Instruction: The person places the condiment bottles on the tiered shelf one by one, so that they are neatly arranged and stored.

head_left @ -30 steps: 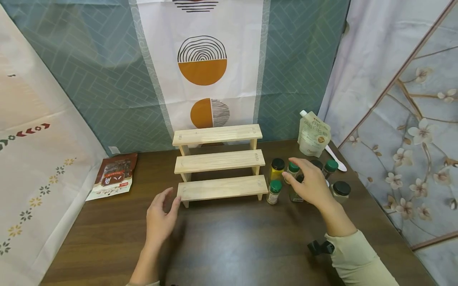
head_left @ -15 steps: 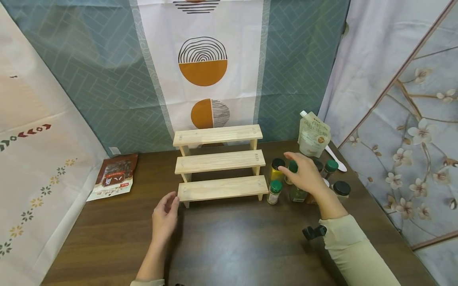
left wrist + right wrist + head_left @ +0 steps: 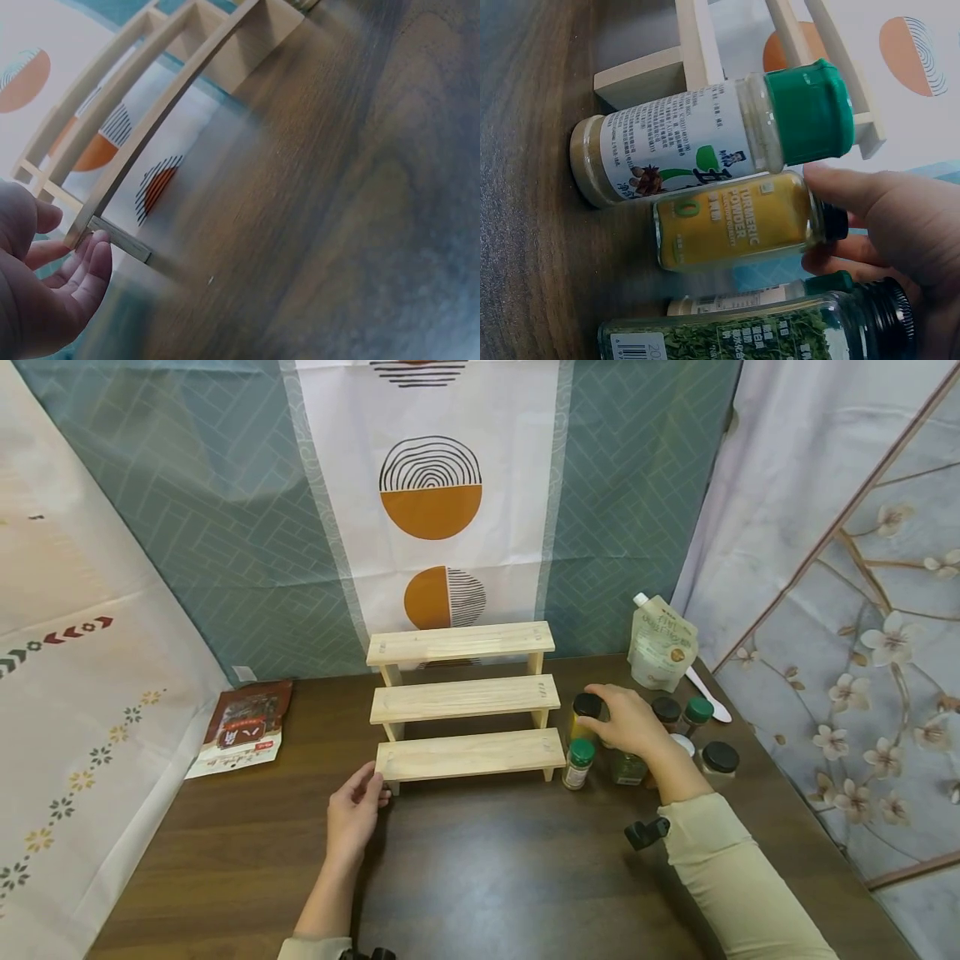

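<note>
A three-step wooden display rack (image 3: pixel 468 756) stands mid-table. My left hand (image 3: pixel 354 814) is at the left end of its lowest step; the left wrist view shows thumb and fingers (image 3: pixel 97 262) bent around that corner of the rack (image 3: pixel 135 150). My right hand (image 3: pixel 630 722) has thumb and fingers around the neck and black cap of a turmeric powder jar (image 3: pixel 735 217), which stands upright beside the rack. A green-capped seasoning jar (image 3: pixel 577 764) is just in front of it. A jar of dried green herbs (image 3: pixel 727 334) stands close by, partly under my hand in the head view.
Black-capped jars (image 3: pixel 720 758) and another green-capped jar (image 3: pixel 697 714) cluster at the right. Behind them are a spouted pouch (image 3: pixel 662 643) and a white spoon (image 3: pixel 708 693). A red-brown packet (image 3: pixel 243 727) lies at the back left. Fabric walls (image 3: pixel 622 510) border the table.
My left hand has moved up and right onto the rack's lower left corner. My right hand has moved slightly left and down, and its fingers have closed around the turmeric jar's top.
</note>
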Motion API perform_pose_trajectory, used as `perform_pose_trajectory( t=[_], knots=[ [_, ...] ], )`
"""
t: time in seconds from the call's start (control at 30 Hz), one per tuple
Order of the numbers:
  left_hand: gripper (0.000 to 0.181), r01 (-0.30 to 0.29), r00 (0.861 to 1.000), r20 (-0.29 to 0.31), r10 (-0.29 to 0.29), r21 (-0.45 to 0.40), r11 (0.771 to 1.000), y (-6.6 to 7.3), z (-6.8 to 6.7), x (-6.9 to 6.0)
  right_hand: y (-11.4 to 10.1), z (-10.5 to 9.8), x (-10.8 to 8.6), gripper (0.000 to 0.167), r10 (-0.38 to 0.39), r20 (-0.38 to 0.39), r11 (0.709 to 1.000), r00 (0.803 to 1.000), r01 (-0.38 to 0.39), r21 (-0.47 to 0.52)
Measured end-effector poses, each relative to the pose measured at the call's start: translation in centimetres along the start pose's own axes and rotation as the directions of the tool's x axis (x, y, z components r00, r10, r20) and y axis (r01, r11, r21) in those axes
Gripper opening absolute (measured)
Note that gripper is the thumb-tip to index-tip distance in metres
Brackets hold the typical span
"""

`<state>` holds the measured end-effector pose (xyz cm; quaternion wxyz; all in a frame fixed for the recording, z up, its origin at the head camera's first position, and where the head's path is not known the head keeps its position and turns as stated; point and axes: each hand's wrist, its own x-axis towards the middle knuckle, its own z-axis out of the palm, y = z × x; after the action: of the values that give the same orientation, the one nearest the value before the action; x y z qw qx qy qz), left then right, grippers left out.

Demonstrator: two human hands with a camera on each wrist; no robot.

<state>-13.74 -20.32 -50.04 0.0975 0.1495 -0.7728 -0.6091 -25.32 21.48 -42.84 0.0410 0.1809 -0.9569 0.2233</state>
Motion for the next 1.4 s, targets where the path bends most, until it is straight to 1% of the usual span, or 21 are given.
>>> perform_pose_trajectory(
  t=[0.1,0.17,0.3,0.5,0.57,0.7,0.83,1.0,1.17,1.4],
  knots=[
    [0.038,-0.005,1.0,-0.013,0.005,-0.029,1.0,-0.1,0.2,0.2,0.2,0.1,0.3,0.062,-0.004,0.002,1.0,1.0,0.004,-0.022],
    [0.037,-0.012,1.0,-0.022,0.011,-0.029,1.0,-0.2,0.2,0.3,0.2,0.1,0.3,0.061,0.001,0.007,1.0,1.0,0.0,-0.023],
    [0.037,-0.016,0.999,-0.034,0.015,-0.031,0.999,-0.3,0.3,0.2,0.3,0.1,0.3,0.059,-0.015,0.004,1.0,1.0,0.015,-0.014],
    [0.038,-0.025,0.998,-0.051,0.023,-0.046,0.999,-0.2,0.6,0.2,-0.1,-0.2,0.2,0.059,-0.027,-0.059,1.0,0.998,0.027,0.007],
    [0.038,-0.033,0.998,-0.053,0.03,-0.052,0.998,-0.2,0.6,0.3,-0.4,-0.7,0.1,0.058,-0.029,-0.079,0.999,0.996,0.031,0.013],
    [0.036,-0.037,0.998,-0.055,0.034,-0.055,0.998,-0.3,0.6,0.4,-1.2,-2.4,0.1,0.057,-0.049,-0.1,0.999,0.994,0.051,0.011],
    [0.036,-0.023,0.999,-0.047,0.02,-0.061,0.998,-0.3,0.6,0.5,-1.9,-4.3,0.4,0.058,-0.072,-0.117,0.997,0.991,0.074,0.013],
    [0.035,-0.01,0.999,-0.038,0.007,-0.079,0.997,-0.3,0.5,0.7,-2.9,-6.2,1.0,0.059,-0.089,-0.158,0.995,0.983,0.094,0.024],
    [0.035,0.002,1.0,-0.027,-0.004,-0.087,0.996,-0.3,0.4,0.8,-3.7,-7.2,1.6,0.055,-0.119,-0.196,0.992,0.973,0.126,0.021],
    [0.035,0.024,0.999,-0.021,-0.026,-0.103,0.994,-0.3,0.4,0.9,-5.0,-8.1,2.6,0.055,-0.149,-0.218,0.988,0.964,0.154,0.006]
  ],
)
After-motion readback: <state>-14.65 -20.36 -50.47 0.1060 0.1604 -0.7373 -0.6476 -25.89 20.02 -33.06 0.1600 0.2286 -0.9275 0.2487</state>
